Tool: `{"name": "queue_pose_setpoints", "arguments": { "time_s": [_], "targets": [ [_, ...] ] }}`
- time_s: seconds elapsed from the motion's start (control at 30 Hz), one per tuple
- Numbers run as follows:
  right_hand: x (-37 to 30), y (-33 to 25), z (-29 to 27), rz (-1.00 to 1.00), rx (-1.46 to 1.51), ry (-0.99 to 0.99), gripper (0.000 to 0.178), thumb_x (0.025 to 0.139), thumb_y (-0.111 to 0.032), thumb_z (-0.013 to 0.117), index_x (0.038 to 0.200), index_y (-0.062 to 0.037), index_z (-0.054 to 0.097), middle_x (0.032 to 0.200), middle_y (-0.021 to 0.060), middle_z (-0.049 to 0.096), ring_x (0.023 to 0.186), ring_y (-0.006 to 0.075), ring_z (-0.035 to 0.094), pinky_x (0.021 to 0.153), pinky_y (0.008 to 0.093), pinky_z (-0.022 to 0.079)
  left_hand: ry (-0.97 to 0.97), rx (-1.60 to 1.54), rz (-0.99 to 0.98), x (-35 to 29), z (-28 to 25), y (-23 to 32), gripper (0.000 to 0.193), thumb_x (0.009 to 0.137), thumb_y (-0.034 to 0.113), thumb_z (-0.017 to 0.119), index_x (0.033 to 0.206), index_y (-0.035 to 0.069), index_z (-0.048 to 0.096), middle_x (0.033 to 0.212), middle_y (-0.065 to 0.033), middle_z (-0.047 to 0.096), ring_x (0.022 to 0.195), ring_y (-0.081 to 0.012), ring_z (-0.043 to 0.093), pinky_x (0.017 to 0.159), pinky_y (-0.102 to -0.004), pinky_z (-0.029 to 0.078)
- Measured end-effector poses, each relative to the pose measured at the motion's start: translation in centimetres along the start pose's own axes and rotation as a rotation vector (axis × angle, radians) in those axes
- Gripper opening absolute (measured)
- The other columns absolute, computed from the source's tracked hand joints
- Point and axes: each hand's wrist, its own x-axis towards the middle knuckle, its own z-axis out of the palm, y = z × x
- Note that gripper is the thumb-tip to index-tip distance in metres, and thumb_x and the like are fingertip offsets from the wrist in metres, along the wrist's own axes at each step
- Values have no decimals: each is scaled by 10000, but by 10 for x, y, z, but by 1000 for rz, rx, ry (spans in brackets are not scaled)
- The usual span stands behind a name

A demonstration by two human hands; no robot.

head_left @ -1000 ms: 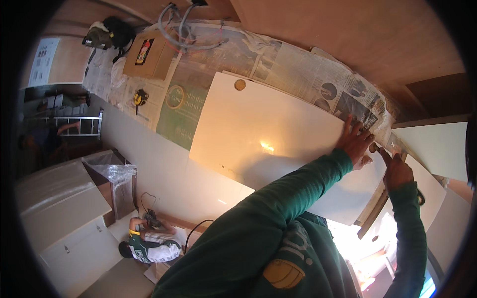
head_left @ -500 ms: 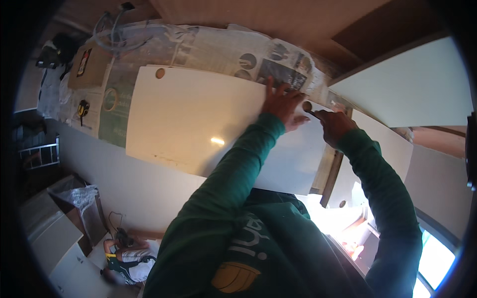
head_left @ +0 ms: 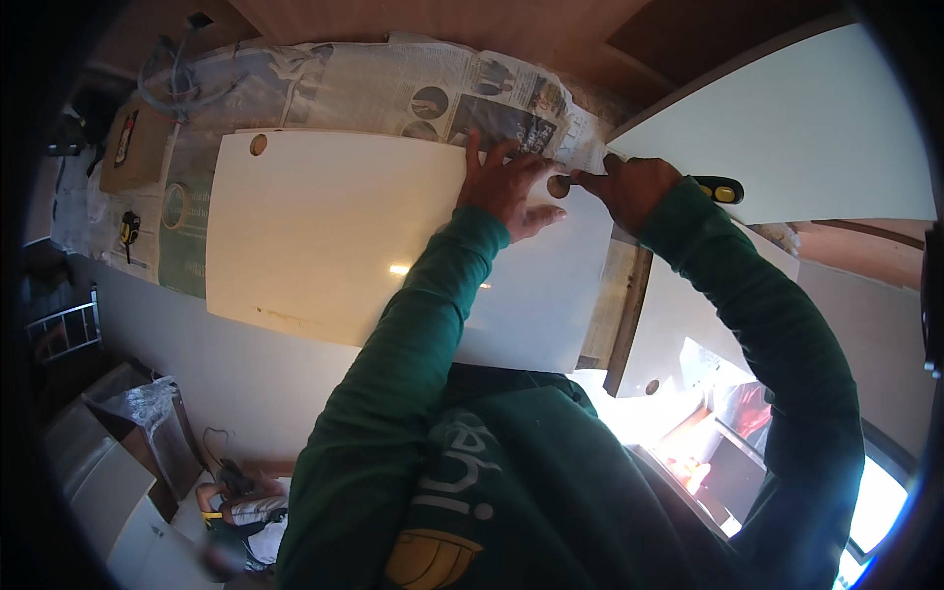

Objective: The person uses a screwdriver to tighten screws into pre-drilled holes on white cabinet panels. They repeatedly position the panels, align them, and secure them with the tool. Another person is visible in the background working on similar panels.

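Observation:
A white panel (head_left: 334, 226) lies flat in front of me, with a round brown recess (head_left: 259, 145) near its far left corner and a second round recess (head_left: 559, 187) near its far right one. My left hand (head_left: 500, 187) rests on the panel beside the right recess, fingers spread, holding nothing. Closed in my right hand (head_left: 629, 192) is what looks like a chisel (head_left: 723, 189). Its black-and-yellow handle sticks out behind my wrist, and its thin dark front end is at the right recess. My fingers hide the middle of the tool.
Newspaper (head_left: 393, 84) covers the surface beyond the panel. To the left are a tape measure (head_left: 129, 231), a cardboard box (head_left: 138, 147) and a grey cable (head_left: 177, 88). A pale board (head_left: 787, 128) slants at the far right. Another person (head_left: 251, 521) is low at the lower left.
The view has shifted, so the panel appears further left. My right hand has turned, and the tool's handle now shows behind the wrist. My left hand stays on the panel.

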Motion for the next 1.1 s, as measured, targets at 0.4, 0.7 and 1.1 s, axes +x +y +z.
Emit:
{"name": "queue_pose_setpoints", "arguments": {
  "time_s": [0.4, 0.7, 1.1],
  "targets": [
    [-15, -2, 17, 133, 132, -62, 430, 992, -230, 700, 1418, -255, 649, 1008, 172, 760, 746, 286, 770, 718, 403, 650, 31, 6, -23, 0, 5, -1, 666, 813, 673, 750, 1348, 290, 642, 1390, 14, 662, 1422, -315, 422, 1223, -724, 53],
    [-4, -27, -14, 174, 54, -85, 241, 1011, -195, 609, 1213, -199, 740, 888, 104, 762, 774, 274, 771, 678, 391, 632, 7, 9, -15, 3, 2, 3, 653, 822, 659, 748, 1354, 296, 639, 1393, 19, 662, 1419, -325, 428, 1217, -735, 48],
    [13, -28, -9, 202, 265, -270, 251, 995, -127, 631, 1225, -118, 732, 1002, 181, 760, 840, 343, 752, 782, 440, 621, 51, -11, -60, 1, 7, 0, 632, 806, 636, 772, 1330, 296, 675, 1377, 31, 670, 1421, -316, 425, 1242, -715, 21]
  ]
}}
